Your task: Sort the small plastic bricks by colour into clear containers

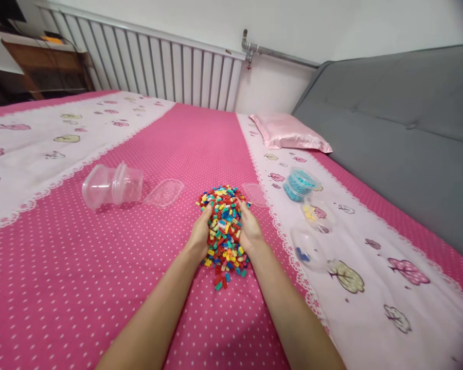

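Note:
A heap of small multicoloured plastic toy bricks (224, 226) lies on the pink dotted bedsheet in front of me. My left hand (201, 231) cups the heap from the left side, thumb on top. From the right, my right hand (250, 228) is curved around the same heap, its thumb along the upper edge. Bricks fill the gap between both palms and cover most of the fingers. A few red and green bricks have spilled toward me. Two clear lids lie flat beside the heap, the left lid (164, 193) and the right lid (255, 195).
Clear nested tubs (113, 186) lie on their side at left. At right stand a tub of turquoise bricks (300, 184), a clear container with yellow bricks (314, 213) and another with blue bricks (304, 252). Beyond are a pink pillow (289, 131) and a grey headboard (401, 118).

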